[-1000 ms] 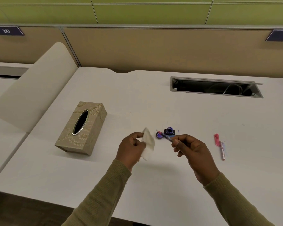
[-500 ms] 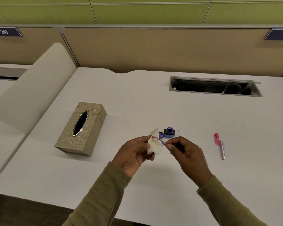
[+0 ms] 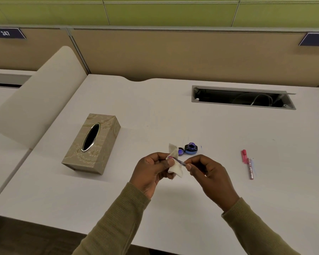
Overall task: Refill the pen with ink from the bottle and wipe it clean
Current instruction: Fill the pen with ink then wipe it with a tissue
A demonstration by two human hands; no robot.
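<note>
**Two hands on the pen, tissue wrapped round its tip**

I see my left hand pinching a white tissue around the pen's front end. My right hand grips the pen by its rear, fingers closed tight. Just beyond, on the white desk, the open ink bottle stands beside its cap. Far left, the tissue box; right, pink pen parts.

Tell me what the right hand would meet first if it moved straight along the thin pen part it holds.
Likely the crumpled white tissue pinched in the left hand; the right hand points there.
</note>
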